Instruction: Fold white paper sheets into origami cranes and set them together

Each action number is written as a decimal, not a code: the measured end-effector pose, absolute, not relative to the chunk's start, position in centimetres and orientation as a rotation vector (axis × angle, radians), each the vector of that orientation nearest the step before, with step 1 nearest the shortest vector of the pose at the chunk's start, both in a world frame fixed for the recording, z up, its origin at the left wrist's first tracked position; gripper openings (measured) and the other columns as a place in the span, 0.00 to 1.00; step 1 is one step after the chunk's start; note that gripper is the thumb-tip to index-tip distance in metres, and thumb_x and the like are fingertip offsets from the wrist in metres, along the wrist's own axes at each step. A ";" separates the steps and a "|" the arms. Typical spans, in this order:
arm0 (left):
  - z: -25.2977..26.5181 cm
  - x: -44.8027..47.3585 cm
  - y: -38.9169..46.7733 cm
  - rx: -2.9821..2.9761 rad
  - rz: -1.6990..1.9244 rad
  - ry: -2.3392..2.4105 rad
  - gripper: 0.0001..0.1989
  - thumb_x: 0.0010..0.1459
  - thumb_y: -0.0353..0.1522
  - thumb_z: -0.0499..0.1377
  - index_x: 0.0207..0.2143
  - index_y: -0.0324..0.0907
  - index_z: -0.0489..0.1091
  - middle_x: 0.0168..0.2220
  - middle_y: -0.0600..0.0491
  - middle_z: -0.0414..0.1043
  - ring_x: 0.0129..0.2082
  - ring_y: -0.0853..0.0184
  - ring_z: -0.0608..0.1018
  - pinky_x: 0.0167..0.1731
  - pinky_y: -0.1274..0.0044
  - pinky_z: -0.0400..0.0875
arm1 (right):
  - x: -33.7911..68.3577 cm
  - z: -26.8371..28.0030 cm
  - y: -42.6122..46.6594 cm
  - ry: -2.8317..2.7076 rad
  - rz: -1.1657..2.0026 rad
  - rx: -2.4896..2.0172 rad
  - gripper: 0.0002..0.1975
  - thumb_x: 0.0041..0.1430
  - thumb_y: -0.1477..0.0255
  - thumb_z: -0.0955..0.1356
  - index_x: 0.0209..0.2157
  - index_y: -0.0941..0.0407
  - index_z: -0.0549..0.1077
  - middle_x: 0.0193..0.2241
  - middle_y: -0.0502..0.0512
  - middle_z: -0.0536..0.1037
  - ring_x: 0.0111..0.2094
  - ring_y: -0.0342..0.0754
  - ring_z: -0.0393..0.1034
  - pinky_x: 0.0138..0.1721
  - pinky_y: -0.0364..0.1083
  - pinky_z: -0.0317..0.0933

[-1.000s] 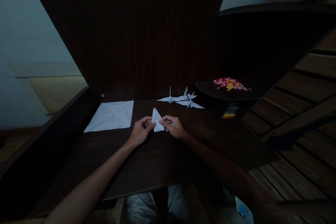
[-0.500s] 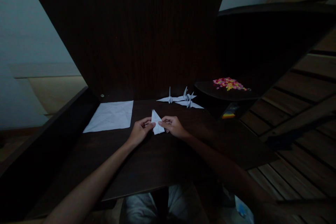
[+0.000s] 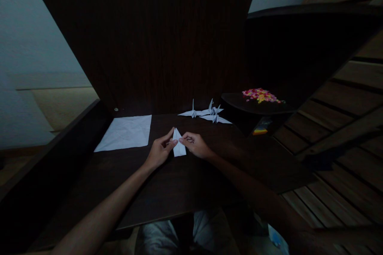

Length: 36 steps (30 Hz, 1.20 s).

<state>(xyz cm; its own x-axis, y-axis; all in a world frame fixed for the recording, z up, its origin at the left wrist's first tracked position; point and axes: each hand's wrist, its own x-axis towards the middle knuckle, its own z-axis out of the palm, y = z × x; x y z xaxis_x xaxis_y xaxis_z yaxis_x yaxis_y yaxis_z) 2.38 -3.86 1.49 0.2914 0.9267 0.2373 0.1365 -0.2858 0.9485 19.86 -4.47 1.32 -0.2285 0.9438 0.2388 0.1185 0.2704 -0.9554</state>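
Observation:
A small white folded paper (image 3: 180, 150), kite-shaped with a narrow tip pointing away from me, is held between both hands just above the dark desk. My left hand (image 3: 160, 150) grips its left edge, thumb on the front face and forefinger up by the tip. From the other side my right hand (image 3: 196, 144) pinches it, with the thumb on the front near the middle crease. The fingers behind the paper are partly hidden. Beyond my hands, several finished white paper cranes (image 3: 215, 118) rest at the back of the desk.
A creased white sheet (image 3: 125, 132) lies flat on the desk (image 3: 155, 195) to the left. On the right, a rounded shelf (image 3: 236, 101) bears a heap of small pink, red and yellow pieces (image 3: 261, 95). A raised side panel (image 3: 60, 147) edges the desk at left.
The folded paper has tilted and sits slightly lower. My left forefinger has moved up to its tip, and the two points at the top now look closer together.

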 end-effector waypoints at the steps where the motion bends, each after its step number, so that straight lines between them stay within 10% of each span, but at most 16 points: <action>1: 1.5 2.4 -3.9 1.663 1.121 1.005 0.30 0.53 0.40 0.61 0.56 0.37 0.63 0.41 0.48 0.76 0.40 0.60 0.76 0.45 0.68 0.69 | 19.9 1.4 -4.5 -1.590 1.090 -1.012 0.15 0.53 0.59 0.67 0.26 0.58 0.68 0.21 0.48 0.69 0.22 0.40 0.63 0.25 0.40 0.58; 36: 2.2 2.8 -5.1 1.892 1.020 0.872 0.17 0.57 0.38 0.57 0.45 0.38 0.75 0.29 0.51 0.71 0.29 0.67 0.70 0.30 0.77 0.65 | 19.9 1.9 -4.8 -1.624 1.049 -1.002 0.22 0.53 0.53 0.65 0.19 0.57 0.63 0.15 0.44 0.60 0.18 0.38 0.53 0.20 0.40 0.49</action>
